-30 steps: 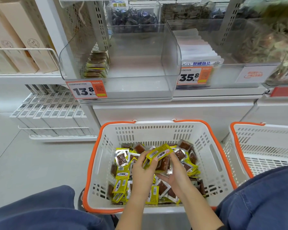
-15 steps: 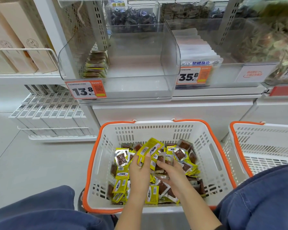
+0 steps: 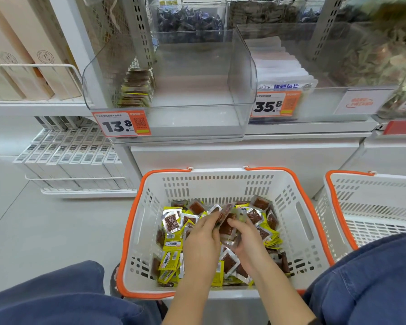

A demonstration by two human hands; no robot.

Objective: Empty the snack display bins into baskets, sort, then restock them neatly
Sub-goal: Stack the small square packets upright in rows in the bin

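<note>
Both hands, left hand (image 3: 201, 240) and right hand (image 3: 247, 240), are gripping snack packets (image 3: 227, 225) inside basket (image 3: 300, 231); bin (image 3: 242, 73) tag (image 3: 122, 124) reading 13.8.

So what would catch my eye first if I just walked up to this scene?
Probably the white basket with the orange rim on the floor, heaped with yellow and brown snack packets, where the left hand and right hand hold a few packets together. Above it, the clear display bin with the 13.8 price tag is nearly bare, with one neat stack of packets at its left side.
</note>
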